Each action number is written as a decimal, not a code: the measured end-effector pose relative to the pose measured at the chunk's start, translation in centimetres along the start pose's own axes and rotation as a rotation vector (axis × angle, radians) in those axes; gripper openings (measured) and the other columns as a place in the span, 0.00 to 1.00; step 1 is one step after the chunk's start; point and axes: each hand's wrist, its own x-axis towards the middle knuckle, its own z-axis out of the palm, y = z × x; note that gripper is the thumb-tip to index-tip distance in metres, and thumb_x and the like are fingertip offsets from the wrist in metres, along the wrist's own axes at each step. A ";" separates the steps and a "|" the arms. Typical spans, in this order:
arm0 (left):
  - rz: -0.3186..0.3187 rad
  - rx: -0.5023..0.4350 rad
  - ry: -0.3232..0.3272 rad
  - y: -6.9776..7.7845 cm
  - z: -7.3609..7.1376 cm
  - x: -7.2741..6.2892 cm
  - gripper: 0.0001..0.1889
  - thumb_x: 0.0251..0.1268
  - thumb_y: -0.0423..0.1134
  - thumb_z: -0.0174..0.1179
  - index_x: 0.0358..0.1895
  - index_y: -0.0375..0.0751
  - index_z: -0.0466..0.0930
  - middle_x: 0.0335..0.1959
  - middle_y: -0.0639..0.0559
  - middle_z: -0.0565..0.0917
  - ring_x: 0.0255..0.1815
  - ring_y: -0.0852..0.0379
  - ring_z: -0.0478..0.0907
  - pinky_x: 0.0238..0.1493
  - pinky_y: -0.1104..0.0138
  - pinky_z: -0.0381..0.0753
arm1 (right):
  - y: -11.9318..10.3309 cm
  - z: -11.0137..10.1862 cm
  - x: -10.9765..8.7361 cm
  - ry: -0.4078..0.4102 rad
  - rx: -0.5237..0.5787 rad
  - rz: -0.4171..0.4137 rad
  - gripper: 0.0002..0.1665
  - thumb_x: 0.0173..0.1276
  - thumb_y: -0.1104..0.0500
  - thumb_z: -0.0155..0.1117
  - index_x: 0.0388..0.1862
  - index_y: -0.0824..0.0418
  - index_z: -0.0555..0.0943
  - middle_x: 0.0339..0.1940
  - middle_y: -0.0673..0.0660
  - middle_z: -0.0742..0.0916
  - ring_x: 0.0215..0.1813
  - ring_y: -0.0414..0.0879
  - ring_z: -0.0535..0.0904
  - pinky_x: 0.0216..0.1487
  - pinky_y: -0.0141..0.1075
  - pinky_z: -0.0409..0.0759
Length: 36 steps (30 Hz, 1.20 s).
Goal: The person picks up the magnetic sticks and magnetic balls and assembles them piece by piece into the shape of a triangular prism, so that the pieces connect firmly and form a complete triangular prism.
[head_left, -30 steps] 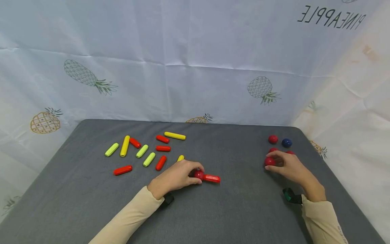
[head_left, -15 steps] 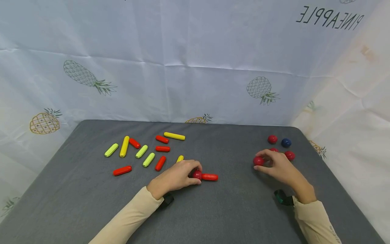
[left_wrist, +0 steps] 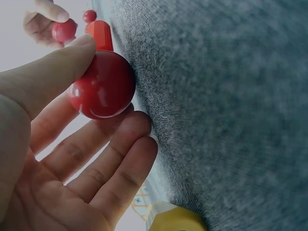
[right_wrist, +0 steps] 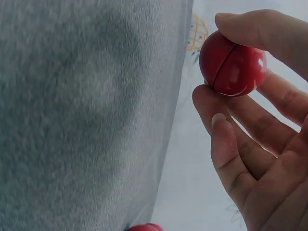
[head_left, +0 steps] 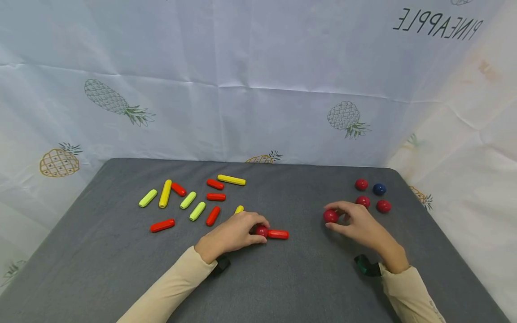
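Note:
My left hand (head_left: 236,235) pinches a glossy red ball (left_wrist: 107,84) between thumb and fingers, low at the table. A short red stick (head_left: 278,234) lies against the right side of that ball, end on. Farther right, my right hand (head_left: 357,224) holds a second red ball (right_wrist: 233,65) by thumb and fingertips; a thin groove runs across it in the right wrist view. This ball appears raised off the cloth. Partly hidden behind my left hand is a yellow stick (head_left: 239,209).
Left of my left hand lie several red sticks (head_left: 162,225), yellow sticks (head_left: 165,194) and lime sticks (head_left: 148,198). At the back right are a blue ball (head_left: 379,189) and 3 red balls (head_left: 383,206). A pineapple-print curtain (head_left: 242,121) hangs behind the grey table (head_left: 299,287).
My right hand has carried its red ball leftward, away from the other balls, which now show fully. My left hand, its ball and the red stick have shifted only slightly.

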 end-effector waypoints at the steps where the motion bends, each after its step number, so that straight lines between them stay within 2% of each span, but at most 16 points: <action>1: 0.000 -0.003 0.001 0.0 0.0 0.0 0.13 0.62 0.42 0.70 0.49 0.44 0.84 0.43 0.54 0.85 0.41 0.59 0.77 0.43 0.70 0.78 | -0.1 0.1 0.0 -0.003 0.001 -0.001 0.23 0.60 0.59 0.75 0.53 0.63 0.82 0.45 0.52 0.88 0.40 0.34 0.79 0.39 0.33 0.79; 8: -0.007 -0.030 0.005 -0.2 0.0 0.1 0.12 0.60 0.41 0.71 0.46 0.46 0.85 0.40 0.56 0.85 0.38 0.61 0.77 0.40 0.72 0.77 | -1.0 0.7 0.3 -0.028 0.019 0.000 0.22 0.60 0.57 0.75 0.52 0.61 0.82 0.43 0.49 0.87 0.39 0.37 0.80 0.38 0.33 0.79; 18: 0.004 -0.026 0.017 -0.3 0.0 0.1 0.12 0.59 0.42 0.72 0.44 0.46 0.84 0.34 0.58 0.83 0.34 0.63 0.75 0.37 0.73 0.75 | -2.3 1.6 0.6 -0.078 0.037 -0.005 0.20 0.60 0.55 0.76 0.50 0.58 0.82 0.38 0.43 0.86 0.39 0.35 0.80 0.40 0.34 0.79; 26: -0.004 -0.032 0.011 -0.2 0.0 0.1 0.12 0.60 0.43 0.71 0.45 0.47 0.84 0.34 0.59 0.83 0.34 0.61 0.76 0.37 0.73 0.75 | -3.4 2.4 0.7 -0.128 0.058 -0.019 0.21 0.61 0.54 0.74 0.52 0.59 0.81 0.39 0.43 0.86 0.39 0.35 0.79 0.39 0.33 0.79; 36: -0.014 0.013 0.014 -0.1 0.0 0.0 0.12 0.61 0.47 0.70 0.46 0.50 0.84 0.31 0.63 0.80 0.33 0.61 0.77 0.36 0.73 0.74 | -4.2 3.3 0.9 -0.161 0.087 -0.012 0.22 0.63 0.51 0.73 0.52 0.58 0.81 0.41 0.45 0.86 0.40 0.35 0.79 0.38 0.32 0.78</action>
